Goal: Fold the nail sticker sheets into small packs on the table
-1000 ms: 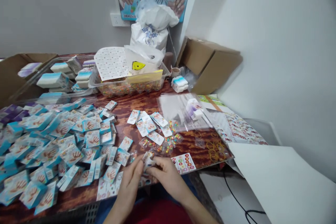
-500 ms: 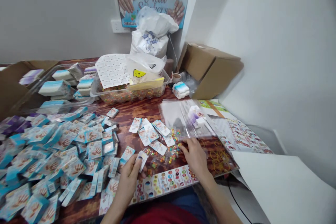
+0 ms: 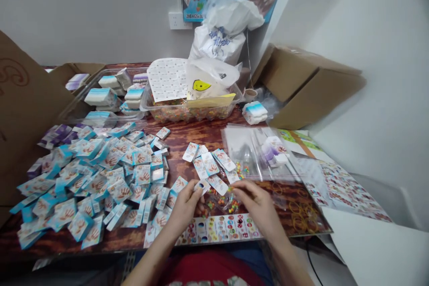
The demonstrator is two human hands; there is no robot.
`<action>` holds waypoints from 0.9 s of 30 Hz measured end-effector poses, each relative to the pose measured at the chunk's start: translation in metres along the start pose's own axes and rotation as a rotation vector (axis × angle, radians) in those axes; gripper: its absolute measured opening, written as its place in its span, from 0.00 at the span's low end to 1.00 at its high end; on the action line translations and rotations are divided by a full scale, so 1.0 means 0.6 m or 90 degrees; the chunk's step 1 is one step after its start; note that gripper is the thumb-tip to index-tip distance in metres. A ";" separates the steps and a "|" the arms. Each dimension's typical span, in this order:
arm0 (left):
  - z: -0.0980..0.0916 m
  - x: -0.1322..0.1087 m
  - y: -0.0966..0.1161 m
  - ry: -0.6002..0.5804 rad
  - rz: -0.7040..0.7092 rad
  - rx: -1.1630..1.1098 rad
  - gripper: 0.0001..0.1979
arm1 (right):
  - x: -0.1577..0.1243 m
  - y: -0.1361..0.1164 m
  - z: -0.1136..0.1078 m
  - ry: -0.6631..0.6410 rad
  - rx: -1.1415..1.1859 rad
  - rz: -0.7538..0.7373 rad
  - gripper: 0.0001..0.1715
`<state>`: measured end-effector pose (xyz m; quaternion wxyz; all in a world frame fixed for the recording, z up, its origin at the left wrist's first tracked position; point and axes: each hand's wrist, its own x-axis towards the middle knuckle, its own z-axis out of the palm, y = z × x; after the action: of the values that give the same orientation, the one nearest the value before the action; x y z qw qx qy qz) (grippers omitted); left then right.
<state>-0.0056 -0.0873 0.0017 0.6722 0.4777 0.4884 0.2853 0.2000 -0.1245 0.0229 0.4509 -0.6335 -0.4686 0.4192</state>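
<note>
My left hand [image 3: 186,201] is closed around a small white card [image 3: 202,186] with a dark oval on it. My right hand [image 3: 256,199] pinches at the edge of a small clear packet of coloured beads or candies [image 3: 233,206]; the exact grip is partly hidden. More such packets lie under and between the hands. Just beyond them is a loose pile of white printed cards [image 3: 210,164]. Along the table's front edge lies a strip of sticker sheets [image 3: 223,228], below both hands.
A heap of small blue-and-white boxes [image 3: 114,172] covers the left. Behind stand a clear tub of coloured packets [image 3: 187,113], a white bag [image 3: 217,44] and a cardboard box [image 3: 301,85]. Clear plastic bags [image 3: 246,140] and yellow rubber bands [image 3: 303,214] lie at right.
The view has turned left, so things appear further right. My right hand has drawn in toward a coloured packet with its fingers pinched. The card stays in my left hand.
</note>
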 end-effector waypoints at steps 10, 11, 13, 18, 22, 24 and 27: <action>-0.012 -0.024 0.007 -0.027 0.131 0.238 0.12 | 0.029 -0.006 0.096 -0.187 -0.058 -0.032 0.11; -0.013 -0.028 0.008 -0.045 0.132 0.242 0.12 | 0.026 -0.004 0.092 -0.222 -0.040 -0.020 0.08; -0.021 -0.033 0.016 -0.088 0.130 0.261 0.11 | 0.020 0.000 0.080 -0.263 -0.007 0.021 0.07; -0.052 0.006 0.082 -0.108 0.147 0.405 0.20 | 0.008 0.012 0.049 -0.180 0.101 0.094 0.20; -0.047 0.107 0.128 0.152 0.114 0.685 0.16 | 0.007 0.023 0.057 -0.180 0.159 0.107 0.22; -0.040 0.155 0.133 0.194 0.094 0.714 0.25 | 0.005 0.024 0.071 -0.213 0.162 0.100 0.22; -0.047 0.188 0.131 0.203 0.073 0.720 0.29 | -0.001 0.024 0.080 -0.243 0.213 0.120 0.22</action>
<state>0.0157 0.0488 0.0287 0.2149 0.7391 0.6328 0.0847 0.1570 -0.1186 -0.0025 0.4121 -0.5005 -0.4080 0.6428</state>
